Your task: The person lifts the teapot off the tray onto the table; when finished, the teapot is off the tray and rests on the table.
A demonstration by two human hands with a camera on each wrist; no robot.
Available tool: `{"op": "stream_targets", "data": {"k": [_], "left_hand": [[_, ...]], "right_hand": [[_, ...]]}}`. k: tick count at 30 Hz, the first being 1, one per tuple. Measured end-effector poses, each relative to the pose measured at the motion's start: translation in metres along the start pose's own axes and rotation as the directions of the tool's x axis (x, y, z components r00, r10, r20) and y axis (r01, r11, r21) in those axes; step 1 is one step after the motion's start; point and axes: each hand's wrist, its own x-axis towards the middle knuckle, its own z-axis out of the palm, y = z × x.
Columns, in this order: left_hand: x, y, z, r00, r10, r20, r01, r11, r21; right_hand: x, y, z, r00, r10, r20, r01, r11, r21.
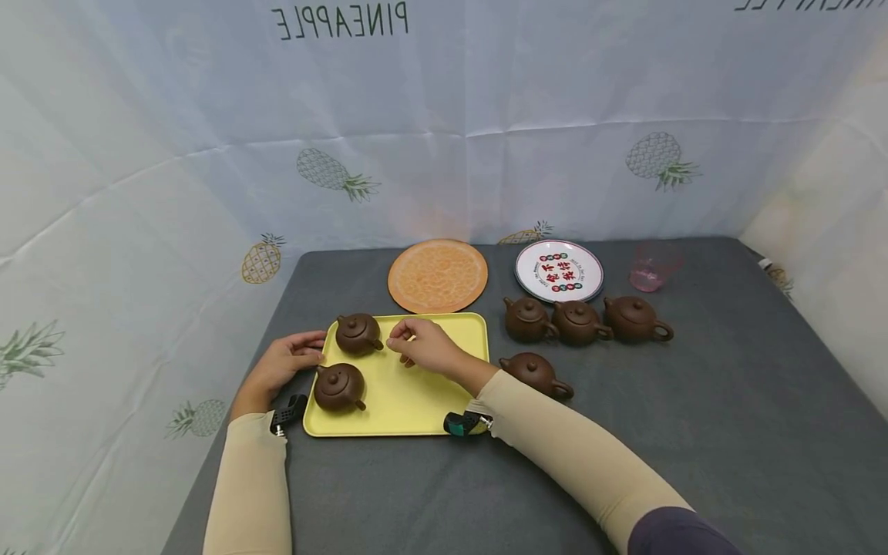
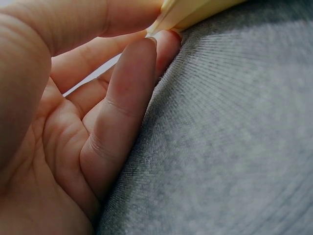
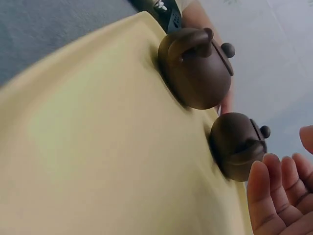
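A yellow tray (image 1: 416,401) lies on the table with two brown teapots on its left side, a back teapot (image 1: 357,334) and a front teapot (image 1: 339,387). My left hand (image 1: 280,366) holds the tray's left rim, the thumb and fingertips meeting at the yellow edge (image 2: 195,12) in the left wrist view. Above the tray, my right hand (image 1: 430,347) is just right of the back teapot's handle. Its fingers (image 3: 261,188) bend loosely, the thumb stands apart from them, and nothing is held. In the right wrist view the fingertips overlap the back teapot (image 3: 237,142); contact cannot be told.
Right of the tray stand several more teapots, one (image 1: 533,371) close to the tray's edge and a row (image 1: 578,322) behind it. A round orange mat (image 1: 438,275), a white printed plate (image 1: 559,271) and a pink clear cup (image 1: 648,274) sit along the back.
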Motion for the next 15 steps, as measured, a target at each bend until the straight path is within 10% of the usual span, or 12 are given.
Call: {"op": "stream_targets", "data": {"k": [15], "left_hand": [[0.009,-0.026,-0.008,1.0,0.021,-0.009,-0.021,1.0,0.02]], "right_hand": [[0.035,0.008,0.03,0.994,0.096,-0.056,-0.092,0.993,0.078]]}}
